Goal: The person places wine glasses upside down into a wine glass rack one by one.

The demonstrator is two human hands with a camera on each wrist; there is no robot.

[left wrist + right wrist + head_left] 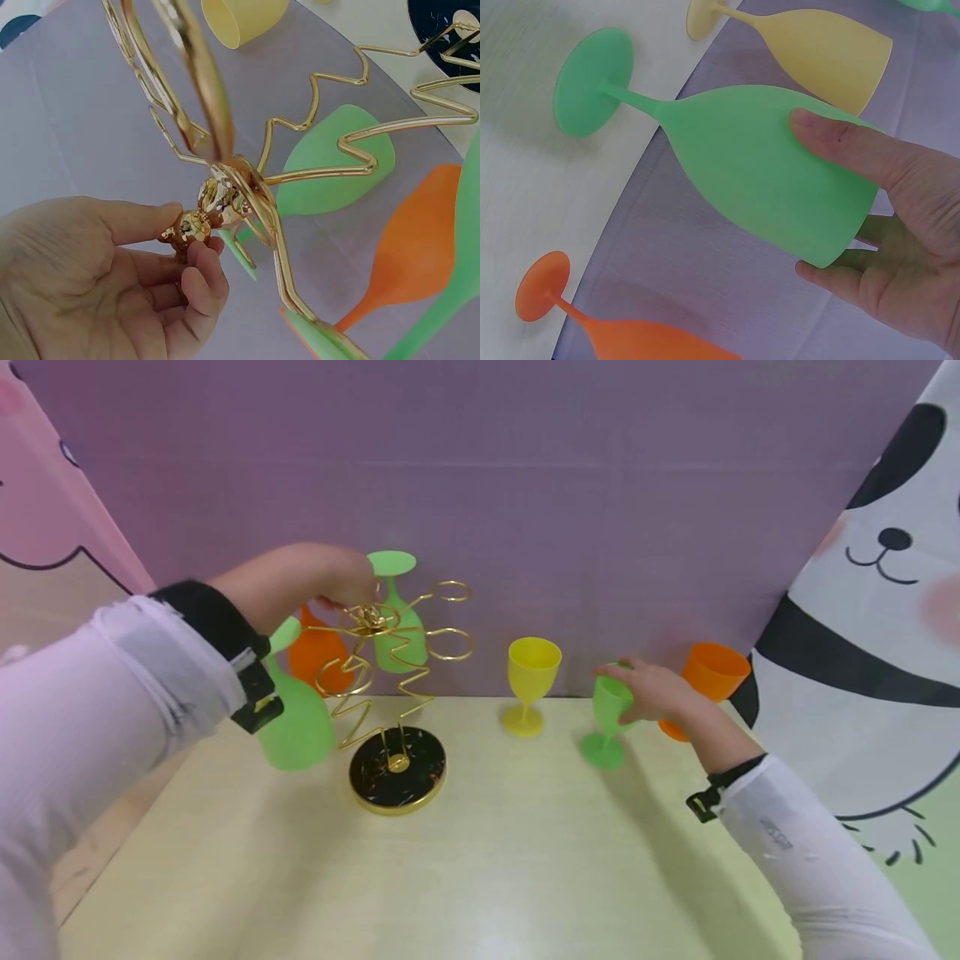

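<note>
Both sleeves frame a table where the left hand (330, 578) pinches the gold rack (390, 693) by its top knob, steadying it, while the right hand (652, 693) curls round the standing green goblet (609, 714), best lifted upright. Goblets: three green, two orange, one yellow (531, 683).

Bystanders on the pale wooden tabletop (525, 877)

A yellow plastic goblet (531, 681) and an orange plastic goblet (708, 681) stand upright before the purple backdrop (600, 485); a panda-print cloth (885, 610) hangs rightward.
</note>
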